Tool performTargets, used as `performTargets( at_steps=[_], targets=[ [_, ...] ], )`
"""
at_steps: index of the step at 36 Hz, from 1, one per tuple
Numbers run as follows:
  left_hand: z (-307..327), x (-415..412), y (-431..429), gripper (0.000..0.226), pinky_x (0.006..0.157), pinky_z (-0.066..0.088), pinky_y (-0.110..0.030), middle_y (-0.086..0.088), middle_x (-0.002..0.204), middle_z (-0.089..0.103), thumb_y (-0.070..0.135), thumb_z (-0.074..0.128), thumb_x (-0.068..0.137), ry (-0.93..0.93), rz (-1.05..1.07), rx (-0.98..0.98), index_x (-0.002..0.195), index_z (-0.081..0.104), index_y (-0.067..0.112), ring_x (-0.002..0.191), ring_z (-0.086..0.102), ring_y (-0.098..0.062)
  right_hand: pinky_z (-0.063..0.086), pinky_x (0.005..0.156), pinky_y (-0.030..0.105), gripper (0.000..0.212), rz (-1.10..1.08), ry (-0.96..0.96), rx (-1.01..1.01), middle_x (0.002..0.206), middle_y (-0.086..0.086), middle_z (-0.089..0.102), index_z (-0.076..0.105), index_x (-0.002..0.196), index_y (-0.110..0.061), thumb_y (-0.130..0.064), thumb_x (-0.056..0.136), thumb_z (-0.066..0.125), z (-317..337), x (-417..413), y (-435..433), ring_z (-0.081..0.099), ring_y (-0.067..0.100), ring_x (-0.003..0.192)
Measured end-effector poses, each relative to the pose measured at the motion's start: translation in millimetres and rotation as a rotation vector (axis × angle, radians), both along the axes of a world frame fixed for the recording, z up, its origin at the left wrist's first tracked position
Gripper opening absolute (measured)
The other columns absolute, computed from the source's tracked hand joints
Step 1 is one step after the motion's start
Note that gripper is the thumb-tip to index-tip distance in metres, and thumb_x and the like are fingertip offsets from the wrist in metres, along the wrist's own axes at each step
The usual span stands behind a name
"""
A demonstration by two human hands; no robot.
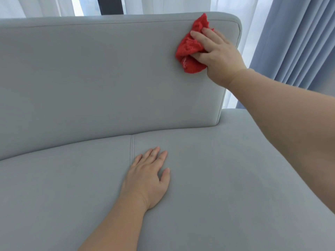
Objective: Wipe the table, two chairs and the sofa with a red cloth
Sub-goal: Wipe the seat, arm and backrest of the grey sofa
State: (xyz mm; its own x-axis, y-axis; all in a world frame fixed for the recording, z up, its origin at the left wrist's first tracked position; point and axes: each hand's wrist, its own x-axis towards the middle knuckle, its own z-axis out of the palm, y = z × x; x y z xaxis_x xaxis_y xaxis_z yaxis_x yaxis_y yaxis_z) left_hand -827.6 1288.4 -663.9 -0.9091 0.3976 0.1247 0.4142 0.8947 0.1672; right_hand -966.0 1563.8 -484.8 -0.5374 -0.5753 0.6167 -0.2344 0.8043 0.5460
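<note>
Right hand (215, 55) grips bunched red cloth (192, 46), fingers curled round it, pressing it to upper right corner of sofa (90, 78) backrest. Left hand (148, 176) flat, fingers straight, palm down on seat cushion beside a stitched seam. Blue curtain (297, 38) hangs behind, right; white sheers (45, 6) behind, left.

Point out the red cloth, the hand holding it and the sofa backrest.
red cloth (188, 48): head view, bunched middle of the fabric.
right hand (219, 53): head view, back of the hand.
sofa backrest (108, 75): head view, bare front face.
</note>
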Motion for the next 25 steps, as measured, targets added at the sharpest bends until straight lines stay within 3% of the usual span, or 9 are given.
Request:
performTargets(
  at_steps=[8, 14, 22, 25],
  targets=[
    [0, 1, 0, 0.088, 0.113, -0.009, -0.022, 0.015, 0.159, 0.003, 0.057, -0.011, 0.068, -0.010, 0.005, -0.002, 0.151, 0.011, 0.036, 0.144, -0.001, -0.001, 0.031, 0.109, 0.057, 0.046, 0.014, 0.015, -0.053, 0.145, 0.017, 0.046, 0.065, 0.122, -0.013, -0.006, 0.087, 0.036, -6, 2, -2, 0.041, 0.048, 0.130],
    [1, 1, -1, 0.089, 0.114, -0.007, -0.023, 0.014, 0.159, 0.004, 0.057, -0.011, 0.068, -0.012, 0.009, -0.004, 0.151, 0.011, 0.036, 0.145, 0.000, -0.002, 0.036, 0.102, 0.064, 0.037, 0.028, 0.012, -0.136, 0.137, 0.023, 0.052, 0.072, 0.101, -0.005, -0.003, 0.086, 0.038, -42, 5, -8, 0.047, 0.053, 0.122],
    [0, 0, -1, 0.087, 0.115, -0.006, -0.023, 0.014, 0.159, 0.005, 0.058, -0.008, 0.069, -0.016, 0.003, -0.001, 0.151, 0.013, 0.036, 0.145, 0.001, -0.002, 0.029, 0.103, 0.062, 0.040, 0.090, -0.224, 0.044, 0.128, 0.017, 0.061, 0.076, 0.086, -0.007, -0.006, 0.078, 0.037, -122, 17, 18, 0.052, 0.043, 0.120],
    [-1, 0, -2, 0.086, 0.115, -0.005, -0.023, 0.014, 0.159, 0.008, 0.058, -0.006, 0.070, -0.014, 0.000, 0.003, 0.151, 0.015, 0.036, 0.145, 0.003, -0.002, 0.035, 0.099, 0.063, 0.039, 0.088, -0.335, 0.207, 0.122, 0.014, 0.065, 0.076, 0.075, -0.010, -0.013, 0.078, 0.037, -143, 24, 27, 0.059, 0.043, 0.113]
  ],
)
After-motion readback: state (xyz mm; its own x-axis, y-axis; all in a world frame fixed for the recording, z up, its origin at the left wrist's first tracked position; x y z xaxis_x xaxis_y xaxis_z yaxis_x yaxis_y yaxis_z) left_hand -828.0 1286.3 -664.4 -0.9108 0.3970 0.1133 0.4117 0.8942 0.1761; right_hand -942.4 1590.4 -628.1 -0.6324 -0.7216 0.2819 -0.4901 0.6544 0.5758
